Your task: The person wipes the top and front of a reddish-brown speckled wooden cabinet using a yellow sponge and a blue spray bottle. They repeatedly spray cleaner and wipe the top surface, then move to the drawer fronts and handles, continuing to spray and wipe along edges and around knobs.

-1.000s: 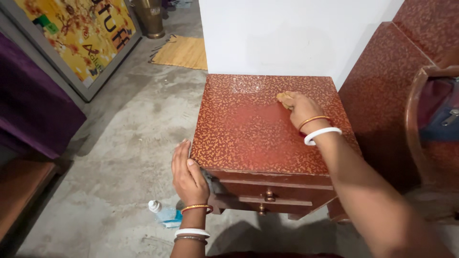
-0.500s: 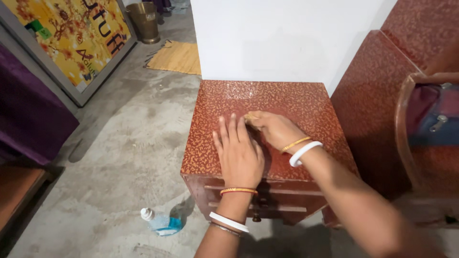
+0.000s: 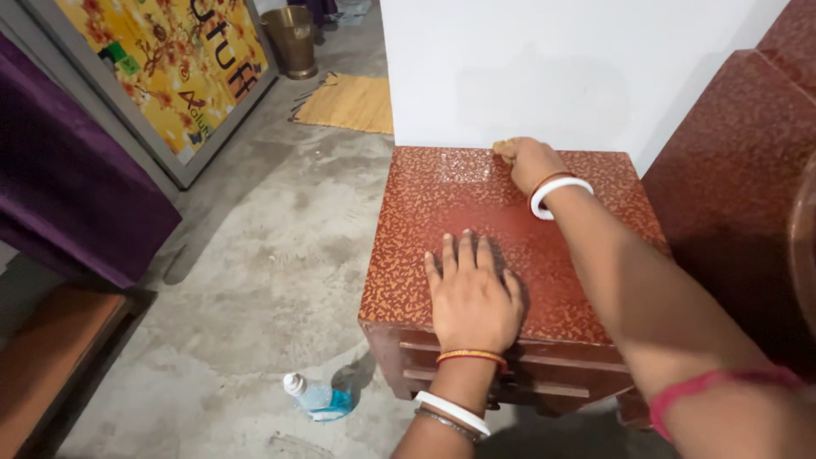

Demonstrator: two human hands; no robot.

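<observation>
A small red cabinet [image 3: 442, 191] with a gold speckled top stands against a white wall. My left hand [image 3: 472, 293] lies flat, fingers spread, on the near part of the top. My right hand [image 3: 529, 161] is at the far edge by the wall, closed on a small tan cloth [image 3: 505, 148] that pokes out past the fingers. Drawer fronts [image 3: 544, 374] show below the top's front edge.
A clear bottle with blue liquid [image 3: 316, 398] lies on the concrete floor left of the cabinet. A taller red cabinet [image 3: 722, 170] stands to the right. A purple cloth [image 3: 68, 187], a framed yellow picture [image 3: 170, 68], a brass pot [image 3: 293, 30] and a yellow mat [image 3: 348, 102] lie to the left and behind.
My right hand moved with the cloth from the middle of the top to the far edge by the wall. My left hand went from the cabinet's front left corner onto the top.
</observation>
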